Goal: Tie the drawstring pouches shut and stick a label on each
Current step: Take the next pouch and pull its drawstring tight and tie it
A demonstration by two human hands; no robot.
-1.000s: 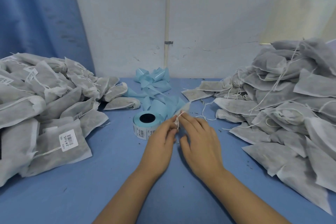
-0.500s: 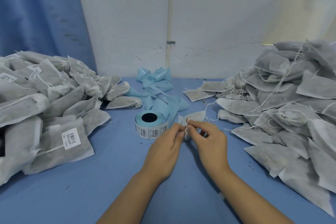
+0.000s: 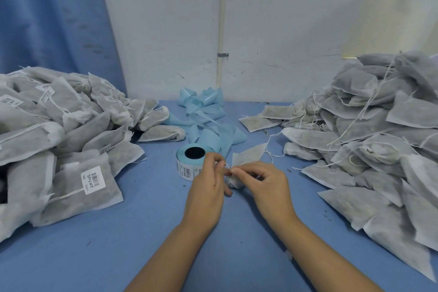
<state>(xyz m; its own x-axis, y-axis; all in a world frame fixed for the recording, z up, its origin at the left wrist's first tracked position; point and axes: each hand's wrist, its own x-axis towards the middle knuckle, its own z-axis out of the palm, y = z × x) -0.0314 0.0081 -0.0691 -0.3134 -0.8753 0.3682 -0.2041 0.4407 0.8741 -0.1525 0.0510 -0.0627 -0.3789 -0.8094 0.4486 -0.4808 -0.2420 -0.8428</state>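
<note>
Hands work on one drawstring pouch (image 3: 248, 155), which lies on the blue table (image 3: 118, 232) just right of the label roll (image 3: 187, 170), its gathered neck raised between them. The left hand (image 3: 206, 187) and the right hand (image 3: 265, 185) each pinch the thin white drawstring (image 3: 227, 165) between thumb and forefinger, with the other fingers loosely curled. Fingertips cover the cord, so it cannot be told whether a knot has formed.

The pouch looks light and limp, made of a soft non-woven fabric around loose dried filling, so it is likely to slump and crumple rather than hold its shape. The cord is fine and may slip. The surest hold appears to be at the bunched neck, with the string taken close to the mouth. The flat side of the body would seem to suit a label best.

By count there are two hands, one pouch in work, one roll, and one tangle of pale-blue backing strip (image 3: 208, 130) behind the roll. Two heaps flank the roll. The labelled heap (image 3: 71, 137) to its left shows several barcode stickers. The unlabelled heap (image 3: 367, 137) to its right trails loose strings. Each heap holds too many pouches to count.
</note>
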